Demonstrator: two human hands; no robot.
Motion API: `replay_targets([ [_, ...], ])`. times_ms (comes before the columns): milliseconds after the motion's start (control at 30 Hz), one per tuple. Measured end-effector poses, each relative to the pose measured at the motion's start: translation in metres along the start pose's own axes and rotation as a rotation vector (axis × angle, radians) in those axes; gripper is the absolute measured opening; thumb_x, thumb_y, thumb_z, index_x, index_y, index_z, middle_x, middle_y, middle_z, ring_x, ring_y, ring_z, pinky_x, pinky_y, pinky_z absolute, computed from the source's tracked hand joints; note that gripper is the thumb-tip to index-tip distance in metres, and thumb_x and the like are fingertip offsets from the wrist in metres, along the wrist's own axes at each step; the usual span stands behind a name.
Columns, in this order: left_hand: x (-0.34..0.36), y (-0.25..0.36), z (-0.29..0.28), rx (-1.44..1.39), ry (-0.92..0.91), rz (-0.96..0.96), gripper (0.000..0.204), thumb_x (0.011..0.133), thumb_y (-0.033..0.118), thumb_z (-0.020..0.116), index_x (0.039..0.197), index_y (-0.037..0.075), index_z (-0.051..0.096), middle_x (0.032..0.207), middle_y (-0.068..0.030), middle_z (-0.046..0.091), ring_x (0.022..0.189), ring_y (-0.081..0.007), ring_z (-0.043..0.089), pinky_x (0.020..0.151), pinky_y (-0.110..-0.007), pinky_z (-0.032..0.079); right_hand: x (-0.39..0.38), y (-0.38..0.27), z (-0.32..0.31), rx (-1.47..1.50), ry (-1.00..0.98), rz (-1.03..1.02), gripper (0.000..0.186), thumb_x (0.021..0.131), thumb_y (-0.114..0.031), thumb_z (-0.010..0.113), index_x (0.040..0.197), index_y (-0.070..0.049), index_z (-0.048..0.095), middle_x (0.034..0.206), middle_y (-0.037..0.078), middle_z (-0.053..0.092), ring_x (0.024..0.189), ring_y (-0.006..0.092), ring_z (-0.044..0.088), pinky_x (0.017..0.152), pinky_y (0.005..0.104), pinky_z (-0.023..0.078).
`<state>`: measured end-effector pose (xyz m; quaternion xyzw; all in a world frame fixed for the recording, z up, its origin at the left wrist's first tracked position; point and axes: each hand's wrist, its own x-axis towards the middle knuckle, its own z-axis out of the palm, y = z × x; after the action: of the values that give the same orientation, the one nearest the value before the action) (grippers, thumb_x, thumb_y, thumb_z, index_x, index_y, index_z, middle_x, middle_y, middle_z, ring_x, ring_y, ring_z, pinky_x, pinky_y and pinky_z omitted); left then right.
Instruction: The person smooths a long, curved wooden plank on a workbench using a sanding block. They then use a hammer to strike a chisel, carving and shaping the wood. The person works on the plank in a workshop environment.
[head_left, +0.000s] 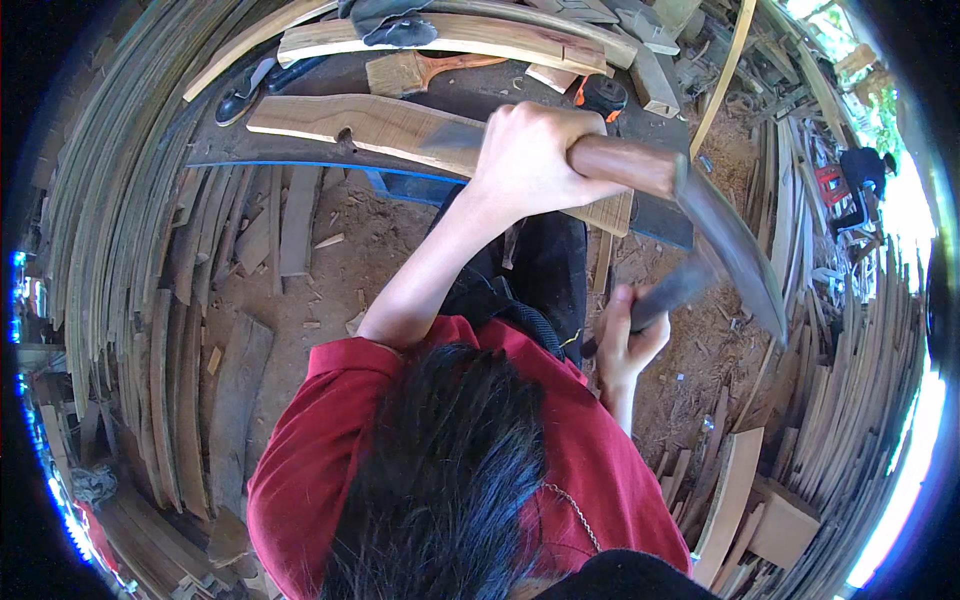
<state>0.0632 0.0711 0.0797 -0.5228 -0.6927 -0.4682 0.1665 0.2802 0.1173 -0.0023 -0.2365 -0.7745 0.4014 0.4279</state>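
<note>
My left hand (pixel 535 160) is closed around a chisel. The chisel's brown wooden handle (pixel 628 165) sticks out to the right, and its grey blade (pixel 450 137), blurred, shows on the left over a shaped wooden board (pixel 385 122). That board lies along the bench, with a small notch on its near edge. My right hand (pixel 630 345) is wrapped round the blurred dark handle of a hammer (pixel 738 245). The hammer's curved dark head is up beside the handle end of the chisel; I cannot tell whether they touch. My left hand hides part of the board.
The bench (pixel 300 158) has a blue near edge. On it lie a paintbrush (pixel 398 73), a tape measure (pixel 601 98), another curved timber (pixel 450 36), a dark cloth (pixel 400 28) and a black-handled tool (pixel 236 100). Stacked planks (pixel 110 210) flank me. A person (pixel 862 175) is far right.
</note>
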Motion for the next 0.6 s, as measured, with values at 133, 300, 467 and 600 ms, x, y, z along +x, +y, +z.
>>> replay_targets([
  [133,0.001,-0.019,-0.009,0.031,0.035,0.023,0.036,0.052,0.038,0.079,0.073,0.011,0.067,0.059,-0.0083,0.062,0.057,-0.0267,0.063,0.057,-0.037,0.052,0.009,-0.017,0.002,0.344,0.180,0.095,0.014,0.089,-0.007,0.056,0.084,-0.007,0.042,0.052,0.002,0.047,0.041,0.0081,0.044,0.038,0.0241,0.034],
  [300,0.002,-0.018,-0.016,-0.027,0.043,0.005,0.035,0.053,0.037,0.078,0.072,0.010,0.067,0.060,-0.0096,0.061,0.058,-0.0275,0.063,0.057,-0.037,0.052,0.025,-0.042,0.028,0.876,0.402,-0.151,0.016,0.092,-0.008,0.053,0.087,-0.007,0.037,0.050,0.002,0.045,0.039,0.0087,0.043,0.036,0.0245,0.034],
  [467,0.004,-0.024,-0.018,0.026,0.083,0.024,0.033,0.055,0.036,0.078,0.072,0.010,0.066,0.060,-0.0091,0.061,0.058,-0.0273,0.063,0.057,-0.036,0.052,0.011,-0.020,0.017,0.129,-0.034,0.144,0.016,0.090,-0.008,0.059,0.084,-0.007,0.043,0.051,0.000,0.048,0.040,0.0062,0.044,0.038,0.0217,0.032],
  [600,0.005,-0.036,-0.033,0.014,0.150,0.028,0.031,0.057,0.035,0.079,0.071,0.011,0.066,0.059,-0.0074,0.061,0.057,-0.0256,0.063,0.057,-0.035,0.052,0.021,-0.046,0.011,0.522,0.184,0.135,0.015,0.093,-0.007,0.048,0.085,-0.007,0.035,0.048,0.000,0.043,0.037,0.0069,0.038,0.035,0.0225,0.029],
])
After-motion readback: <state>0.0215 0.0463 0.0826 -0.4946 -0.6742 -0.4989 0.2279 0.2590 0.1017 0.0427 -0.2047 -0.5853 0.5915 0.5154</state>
